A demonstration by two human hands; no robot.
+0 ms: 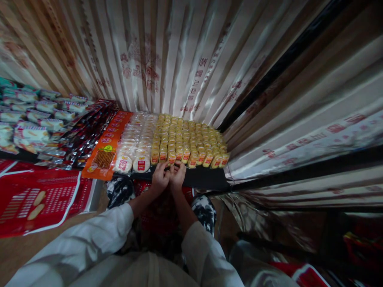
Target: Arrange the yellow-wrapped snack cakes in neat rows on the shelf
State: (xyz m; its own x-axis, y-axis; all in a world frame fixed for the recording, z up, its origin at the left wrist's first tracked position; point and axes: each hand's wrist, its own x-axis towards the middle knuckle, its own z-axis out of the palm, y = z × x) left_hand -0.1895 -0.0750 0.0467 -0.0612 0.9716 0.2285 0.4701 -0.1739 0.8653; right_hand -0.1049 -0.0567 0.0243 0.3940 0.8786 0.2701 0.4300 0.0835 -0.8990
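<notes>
Both hands are in at the near edge of the yellow packets [188, 135], working on one front-row packet [172, 158] around the middle of the block's nearest row. The left hand [159, 178] and right hand [178, 175] are curled narrow, fingertips meeting at that packet. Whether they pinch it or only nudge it, I cannot tell, as knuckles cover the contact.

The rows of the block run tight and even, so the job here, I'd say, is a light touch. Steady the packet from both sides, keep it upright, square it to its neighbours, and don't push back into the row behind, because one shove could ripple through the lot. The near row sits right at the lip of the dark surface [203, 179], so a pull toward the body risks tipping packets off.

Out from the block: white round packs [134, 153] lie just beside it on the left. Orange packs [104, 153] come next to those, then dark packs [89, 127]. Pale wrapped packs [32, 119] sit well apart, far left. A red printed sheet [38, 199] lies lower left of the block. Striped cloth [179, 59] hangs behind the block and to its right. A red crate [163, 217] shows below the block's near edge, under the forearms.
</notes>
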